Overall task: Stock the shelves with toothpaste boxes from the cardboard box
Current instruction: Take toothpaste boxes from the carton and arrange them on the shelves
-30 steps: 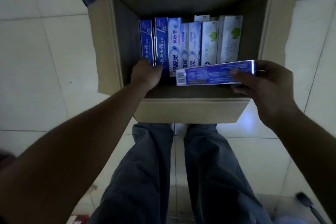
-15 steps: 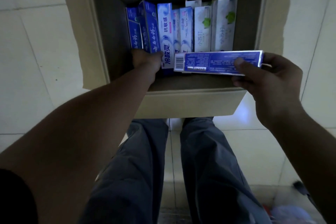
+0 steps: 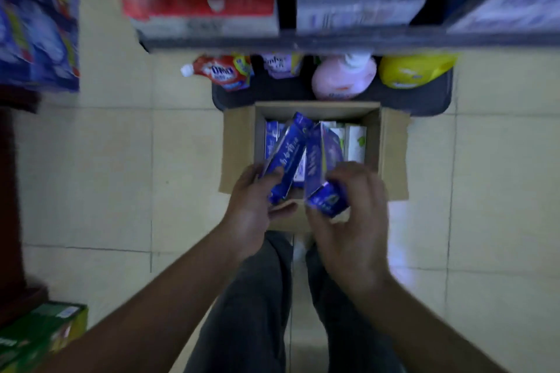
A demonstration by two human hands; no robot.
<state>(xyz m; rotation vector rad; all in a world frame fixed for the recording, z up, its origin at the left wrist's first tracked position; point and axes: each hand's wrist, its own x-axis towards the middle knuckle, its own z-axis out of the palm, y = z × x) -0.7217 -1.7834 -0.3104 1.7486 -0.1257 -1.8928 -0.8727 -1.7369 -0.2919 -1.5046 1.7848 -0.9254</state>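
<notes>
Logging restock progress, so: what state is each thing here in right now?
cardboard box: open, flaps out, on the floor.
white toothpaste boxes: standing on end inside it.
left hand: grips a blue toothpaste box, tilted, above the carton.
right hand: grips blue boxes; number blurred.
red pouch: capped.

This is a shop aisle. At 12 o'clock a shelf rack (image 3: pixel 333 39) holds red-and-white cartons (image 3: pixel 200 9) above a red refill pouch (image 3: pixel 222 71), a pink bottle (image 3: pixel 344 76) and a yellow pouch (image 3: pixel 415 70). More packaged stock shows at 10 o'clock (image 3: pixel 39 39) and 8 o'clock (image 3: pixel 36 333), beside the tiled floor (image 3: pixel 106 160).
</notes>
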